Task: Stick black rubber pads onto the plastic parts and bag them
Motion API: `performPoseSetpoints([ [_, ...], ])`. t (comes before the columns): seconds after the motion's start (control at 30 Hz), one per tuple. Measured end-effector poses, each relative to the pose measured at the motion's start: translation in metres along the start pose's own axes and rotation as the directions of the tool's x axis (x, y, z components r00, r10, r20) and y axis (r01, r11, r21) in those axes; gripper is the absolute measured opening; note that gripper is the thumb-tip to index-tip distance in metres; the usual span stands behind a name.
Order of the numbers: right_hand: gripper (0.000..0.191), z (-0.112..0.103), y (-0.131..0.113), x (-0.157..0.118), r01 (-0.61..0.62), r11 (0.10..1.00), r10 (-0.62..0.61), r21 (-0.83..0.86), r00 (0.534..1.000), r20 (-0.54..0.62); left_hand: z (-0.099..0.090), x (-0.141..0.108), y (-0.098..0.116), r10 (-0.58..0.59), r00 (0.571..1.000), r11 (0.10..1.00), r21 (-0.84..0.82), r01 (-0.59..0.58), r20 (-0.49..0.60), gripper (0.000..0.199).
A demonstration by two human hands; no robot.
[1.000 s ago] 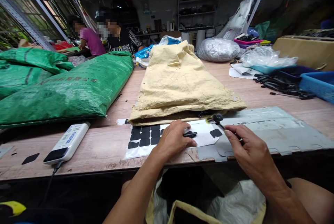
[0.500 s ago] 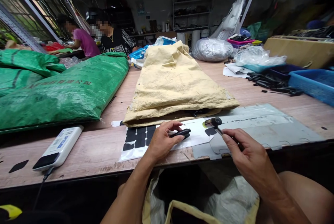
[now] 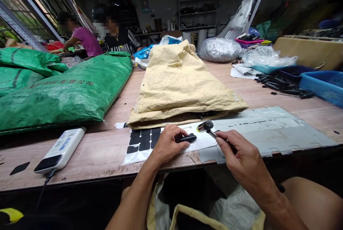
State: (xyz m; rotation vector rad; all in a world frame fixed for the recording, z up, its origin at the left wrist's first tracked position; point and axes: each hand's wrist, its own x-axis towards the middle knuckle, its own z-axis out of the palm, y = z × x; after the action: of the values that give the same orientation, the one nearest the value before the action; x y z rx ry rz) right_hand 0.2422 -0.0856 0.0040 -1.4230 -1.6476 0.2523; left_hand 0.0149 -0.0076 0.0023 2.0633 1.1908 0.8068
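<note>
My left hand (image 3: 170,143) is closed on a black stick-shaped part (image 3: 188,138), pressed between thumb and fingers just over a white sheet (image 3: 205,142). In my right hand (image 3: 242,155) is a small hammer (image 3: 206,126), gripped by its thin metal handle. Its head is dark with a pale yellowish face, and it hangs above the sheet, up and right of the black part, apart from it. Rows of black rounded square stickers (image 3: 144,140) cover the sheet's left portion, partly hidden by my left hand.
A yellow woven sack (image 3: 174,83) lies open-mouthed just beyond my hands. Left are a green sack (image 3: 72,94) and a white power bank (image 3: 61,149). A grey board (image 3: 276,130), black parts (image 3: 278,86) and a blue basket (image 3: 324,87) are right. Two people (image 3: 85,42) sit at the far left.
My right hand has moved left with the hammer, bringing its head closer to the black part. My left hand has stayed nearly in place, and the part lies a little flatter.
</note>
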Motion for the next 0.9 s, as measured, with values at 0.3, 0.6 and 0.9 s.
performPoseSetpoints([
  [0.3, 0.022, 0.015, -0.003, -0.001, 0.049, 0.999, -0.049, 0.003, 0.999, 0.017, 0.002, -0.002, 0.000, 0.047, 0.999, 0.999, 0.003, -0.047, -0.026, 0.033],
  [0.6, 0.023, 0.022, -0.004, -0.003, 0.100, 0.994, -0.098, -0.037, 0.995, 0.032, 0.004, 0.000, -0.005, 0.035, 0.999, 0.999, 0.016, -0.034, -0.041, 0.018],
  [0.9, 0.025, 0.024, -0.020, 0.001, 0.174, 0.983, -0.175, -0.065, 0.985, -0.004, 0.004, 0.003, -0.001, -0.068, 0.998, 0.998, -0.006, 0.068, -0.019, 0.015],
])
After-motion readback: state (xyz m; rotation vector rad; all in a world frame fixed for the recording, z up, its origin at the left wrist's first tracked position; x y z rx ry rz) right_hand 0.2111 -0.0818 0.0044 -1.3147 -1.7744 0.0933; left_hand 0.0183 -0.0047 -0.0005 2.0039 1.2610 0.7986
